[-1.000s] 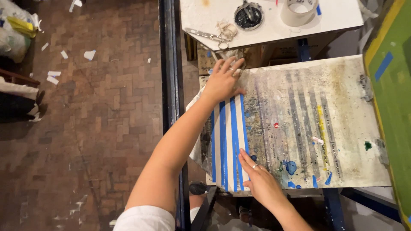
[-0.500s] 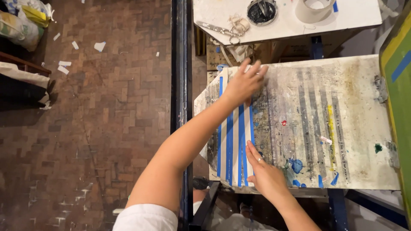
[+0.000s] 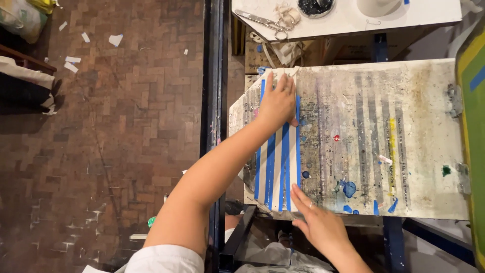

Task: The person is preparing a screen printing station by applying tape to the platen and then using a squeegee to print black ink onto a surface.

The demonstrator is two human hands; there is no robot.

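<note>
The stained printing board (image 3: 394, 101) lies bare right of the blue tape strips (image 3: 278, 167), giving open room there. A green-and-yellow screen frame (image 3: 475, 101) walls its right edge. Beyond the far edge, scissors (image 3: 260, 20) and a dark bowl (image 3: 316, 6) crowd the white tabletop (image 3: 404, 17).

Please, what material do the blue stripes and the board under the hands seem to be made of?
blue stripes: probably matte adhesive tape, flat with straight edges. board: likely painted wood or laminate, off-white, worn and ink-stained; uncertain. The left hand and right hand press on it.
</note>
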